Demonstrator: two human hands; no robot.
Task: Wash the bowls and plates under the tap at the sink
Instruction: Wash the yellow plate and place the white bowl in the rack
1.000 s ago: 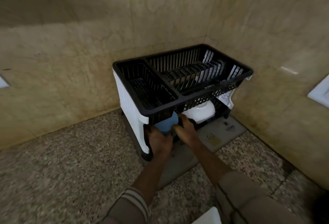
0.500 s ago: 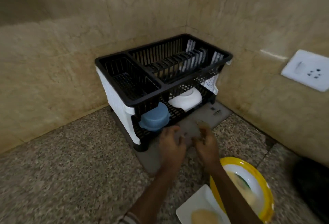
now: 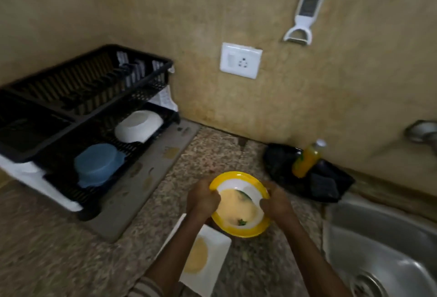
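No text can be read, dark panel on the hanging white tool (image 3: 309, 1) has faint print too blurred to make out, small marks on the grey mat (image 3: 151, 173) under the dish rack (image 3: 89, 77) smeared, label on the yellow bottle (image 3: 306, 162) illegible

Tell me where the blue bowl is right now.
Head view, left side: the blue bowl sits upside down on the lower shelf of the dish rack, beside the white bowl.

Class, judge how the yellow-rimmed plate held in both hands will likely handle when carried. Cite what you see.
Probably stiff: the yellow-rimmed plate holds its shape gripped only at opposite edges by the left hand and right hand. Its yellowish residue looks wet, so tilting may spill it.
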